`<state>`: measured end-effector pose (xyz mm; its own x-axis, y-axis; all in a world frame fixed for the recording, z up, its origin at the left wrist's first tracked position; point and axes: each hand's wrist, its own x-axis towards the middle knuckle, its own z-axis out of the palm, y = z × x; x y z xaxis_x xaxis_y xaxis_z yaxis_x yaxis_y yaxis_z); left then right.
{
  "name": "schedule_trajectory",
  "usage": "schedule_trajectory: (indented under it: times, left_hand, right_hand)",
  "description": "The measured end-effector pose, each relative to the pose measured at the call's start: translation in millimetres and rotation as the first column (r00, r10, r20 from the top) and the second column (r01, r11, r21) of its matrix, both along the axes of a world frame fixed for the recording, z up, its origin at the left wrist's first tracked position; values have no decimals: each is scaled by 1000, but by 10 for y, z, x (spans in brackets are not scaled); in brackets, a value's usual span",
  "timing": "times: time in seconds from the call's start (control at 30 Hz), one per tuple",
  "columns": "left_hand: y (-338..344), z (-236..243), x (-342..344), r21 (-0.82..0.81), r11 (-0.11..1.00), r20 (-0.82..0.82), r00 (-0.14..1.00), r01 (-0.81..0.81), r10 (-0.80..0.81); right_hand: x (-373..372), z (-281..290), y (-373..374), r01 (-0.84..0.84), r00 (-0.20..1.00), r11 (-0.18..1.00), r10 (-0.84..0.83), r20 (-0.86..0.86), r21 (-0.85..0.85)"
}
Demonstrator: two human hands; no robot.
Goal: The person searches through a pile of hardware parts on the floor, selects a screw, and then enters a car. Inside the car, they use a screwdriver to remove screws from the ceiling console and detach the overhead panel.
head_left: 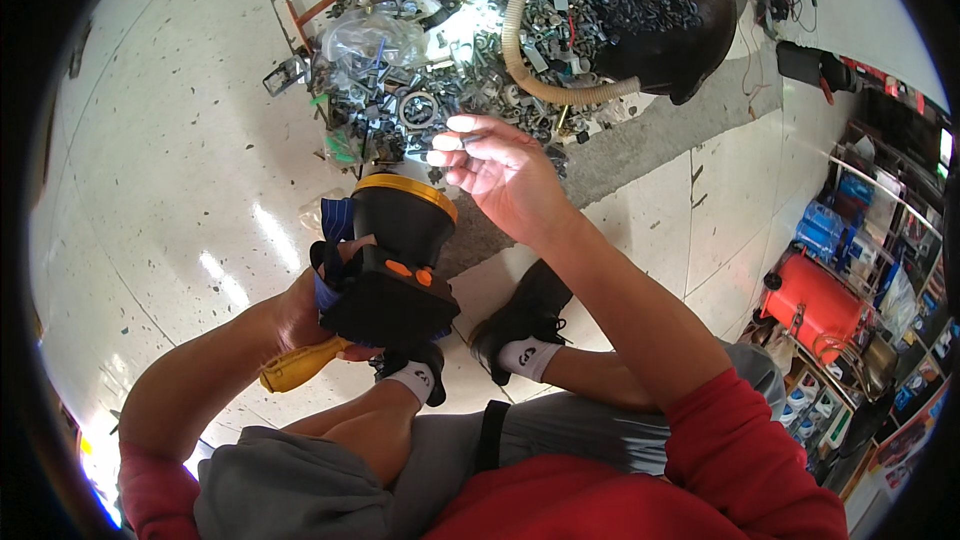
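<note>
My left hand (297, 308) grips a black headlamp (403, 225) with a yellow rim, orange buttons and a blue strap. Its beam makes a bright spot on a heap of loose metal hardware (390, 105). Under the same hand is a yellow, elongated object (300, 366); its kind is unclear, and the fingers partly hide it. Over the near edge of the heap, my right hand (510, 175) is closed in a pinch on a small dark metal piece (470, 139), too small to identify.
A ribbed beige hose (515, 45) curves over the heap, beside a dark container (700, 35) with many small fasteners spilling from it. A clear plastic bag (370, 37) lies on the left. My shoes (525, 320) stand close by. At right are a red tank (815, 295) and loaded shelves.
</note>
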<state>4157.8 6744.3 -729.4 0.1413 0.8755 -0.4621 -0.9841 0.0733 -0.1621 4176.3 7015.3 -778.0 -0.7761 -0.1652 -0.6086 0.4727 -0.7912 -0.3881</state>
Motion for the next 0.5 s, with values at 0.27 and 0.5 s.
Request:
schedule_trajectory:
  times: [0.27,0.5]
  left_hand:
    - [-2,30,-8,-32,999,49,999,-12,14]
    - [47,121,-29,-105,994,-63,997,38,-45]
  right_hand:
    - [-87,149,-43,-55,997,998,53,62,31]
    - [-106,166,-90,-54,998,998,55,36,-25]
